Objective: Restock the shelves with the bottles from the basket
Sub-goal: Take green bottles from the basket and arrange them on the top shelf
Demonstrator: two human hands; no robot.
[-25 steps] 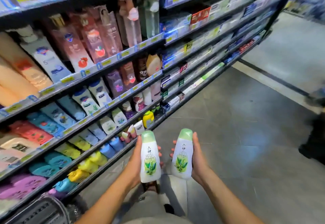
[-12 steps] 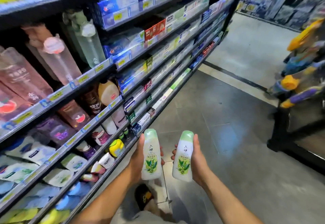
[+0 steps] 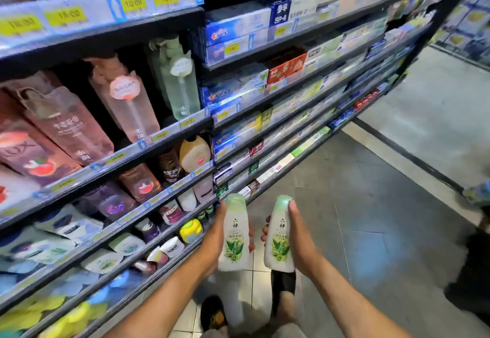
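I hold two white bottles with pale green caps and green leaf labels, upright and side by side at waist height. My left hand (image 3: 213, 242) grips the left bottle (image 3: 234, 234) from its left side. My right hand (image 3: 301, 242) grips the right bottle (image 3: 279, 234), thumb up along its right edge near the cap. The bottles are a small gap apart. The black shelves (image 3: 169, 173) stand to my left, filled with bottles and refill pouches. The basket is out of view.
Toothpaste boxes (image 3: 286, 67) fill the shelves further along the aisle. A small yellow bottle (image 3: 191, 230) sits on a low shelf near my left hand. Grey tiled floor (image 3: 371, 205) stretches ahead. A dark display stand (image 3: 474, 258) is at the right edge. My feet show below.
I have walked forward along the aisle; the shelves slid past to the left and appear closer. Both hands keep the same hold on the two bottles.
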